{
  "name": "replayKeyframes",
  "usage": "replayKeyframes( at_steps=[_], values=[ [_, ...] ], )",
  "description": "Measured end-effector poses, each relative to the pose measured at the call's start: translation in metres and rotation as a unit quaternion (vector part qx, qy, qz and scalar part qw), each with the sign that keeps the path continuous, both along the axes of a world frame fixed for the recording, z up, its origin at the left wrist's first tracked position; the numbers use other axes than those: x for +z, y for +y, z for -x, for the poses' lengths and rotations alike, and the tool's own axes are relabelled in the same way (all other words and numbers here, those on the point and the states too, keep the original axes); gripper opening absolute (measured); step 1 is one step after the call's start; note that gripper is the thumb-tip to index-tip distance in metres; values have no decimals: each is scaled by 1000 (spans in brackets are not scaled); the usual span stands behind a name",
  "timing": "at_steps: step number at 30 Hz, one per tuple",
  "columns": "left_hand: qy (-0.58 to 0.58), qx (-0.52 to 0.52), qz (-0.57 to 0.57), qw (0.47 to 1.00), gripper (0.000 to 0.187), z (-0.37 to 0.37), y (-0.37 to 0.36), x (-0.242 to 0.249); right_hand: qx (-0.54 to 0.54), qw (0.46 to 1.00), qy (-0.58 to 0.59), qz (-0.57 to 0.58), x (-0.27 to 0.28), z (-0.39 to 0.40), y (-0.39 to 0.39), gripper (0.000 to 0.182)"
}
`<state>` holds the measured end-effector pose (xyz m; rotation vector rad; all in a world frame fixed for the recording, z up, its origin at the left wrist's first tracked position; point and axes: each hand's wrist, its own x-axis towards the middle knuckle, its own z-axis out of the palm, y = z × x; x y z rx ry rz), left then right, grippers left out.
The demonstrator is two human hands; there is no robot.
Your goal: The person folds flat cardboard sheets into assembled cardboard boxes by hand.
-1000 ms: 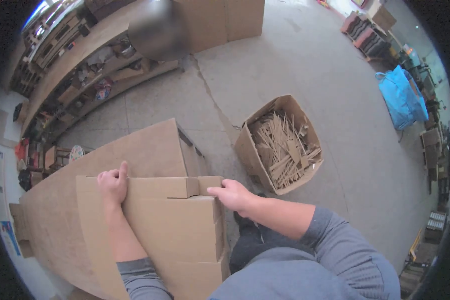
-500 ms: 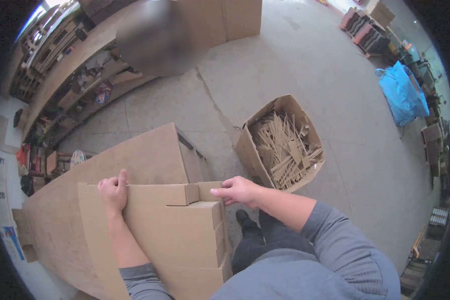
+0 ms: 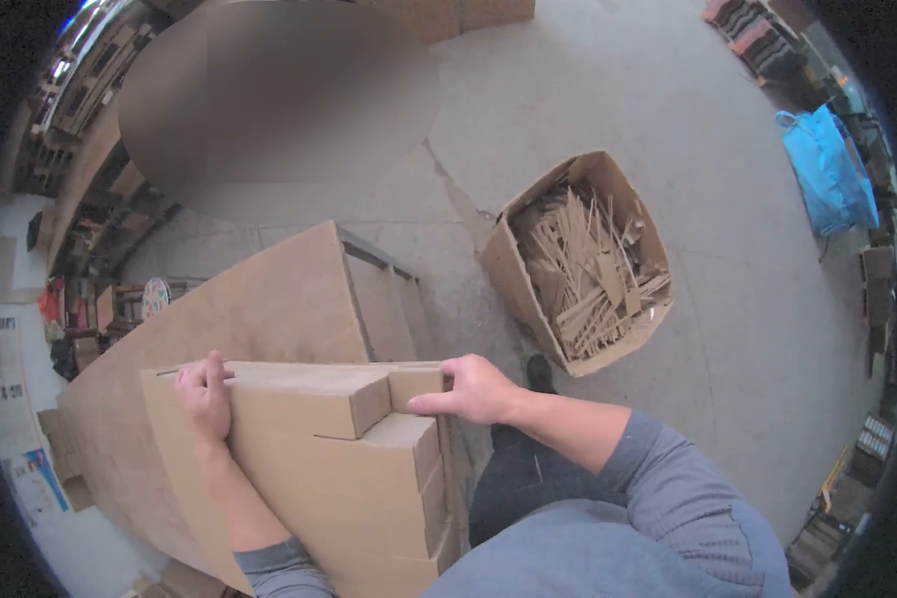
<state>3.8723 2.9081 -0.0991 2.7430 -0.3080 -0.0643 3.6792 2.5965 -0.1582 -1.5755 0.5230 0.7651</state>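
A partly folded cardboard box (image 3: 359, 488) lies over the brown tabletop (image 3: 269, 299), with slits and folded-up flaps along its far and right sides. At the far left edge, my left hand (image 3: 205, 401) grips the cardboard, its fingers bent at the rim. My right hand (image 3: 475, 389) pinches the small end flap (image 3: 416, 387) at the far right corner, thumb on the near face and fingers behind it. Next to that flap, a long folded strip (image 3: 309, 384) stands up along the far edge.
A large carton (image 3: 503, 269) full of cardboard scraps (image 3: 588, 269) stands on the concrete floor beyond my right arm. A blue bag (image 3: 829, 169) sits farther right. Shelving (image 3: 90, 199) runs along the left, and a blurred patch covers the upper left.
My right hand has closed on the end flap, with its thumb now over the near face. The far strip stands more raised. My left hand has shifted slightly left along the edge.
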Motion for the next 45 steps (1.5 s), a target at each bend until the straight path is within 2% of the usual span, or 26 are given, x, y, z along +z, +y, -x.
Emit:
replayKeyframes(
  at_steps=[3,5,6,7,8,11,12,13,14,19,20,21,23,24,25,26,29,30,32,35,38,39,41,45],
  values=[
    [14,42,20,999,59,3,0,1,-32,999,-6,9,-7,32,-18,46],
    [3,27,12,1000,57,1,1,1,-101,995,1,22,-16,80,-40,40],
    [3,33,13,999,57,3,8,0,-153,988,15,-17,-35,113,-31,43],
    [0,31,20,999,57,2,9,-3,-270,958,36,-91,-53,149,-26,49],
    [0,23,25,999,57,1,6,-4,-388,905,56,-164,-69,190,-19,55],
    [-7,39,-28,999,60,0,8,-4,-485,845,125,-186,-62,200,-6,48],
    [-3,34,-22,999,60,0,6,-3,-454,882,31,-120,-30,187,-25,47],
    [6,32,-21,999,59,0,5,-2,-364,919,-149,15,1,173,-41,45],
    [16,30,-21,999,58,-1,6,-1,-250,902,-316,151,33,160,-56,43],
    [37,54,14,998,59,-2,5,-2,-358,865,-265,233,48,126,-162,50],
    [19,31,-7,999,61,-2,4,-1,-335,877,-170,299,35,119,-177,71],
    [22,33,-25,999,60,0,6,4,-309,885,-134,321,16,113,-182,74],
    [43,24,-67,997,59,-2,-1,10,-206,880,13,428,-19,102,-198,90],
    [34,29,-60,997,58,-3,0,9,-184,897,-11,402,-24,84,-172,71],
    [24,33,-47,998,57,-3,2,6,-140,926,-50,347,-29,71,-143,35],
    [19,33,-35,999,56,-2,3,3,-97,949,-83,289,-34,63,-113,22],
    [8,39,-23,999,55,3,-6,9,-94,984,-107,110,-47,52,-11,34],
    [9,37,-26,999,55,2,-4,7,-74,990,-76,90,-38,42,-6,39],
    [13,29,-35,999,55,0,1,5,6,999,46,12,-18,23,6,84],
    [21,39,-1,999,55,-1,2,2,-101,989,82,-67,-30,12,11,66],
    [21,11,-14,1000,54,-4,6,2,-115,982,83,-128,-37,6,9,52],
    [21,14,-15,1000,54,-3,6,2,-111,982,80,-133,-40,5,11,57],
    [23,15,-16,999,51,-2,4,3,-107,980,68,-154,-48,4,16,79],
    [-4,-14,-24,1000,51,-3,5,3,-96,988,80,-95,-39,1,14,70]
  ],
)
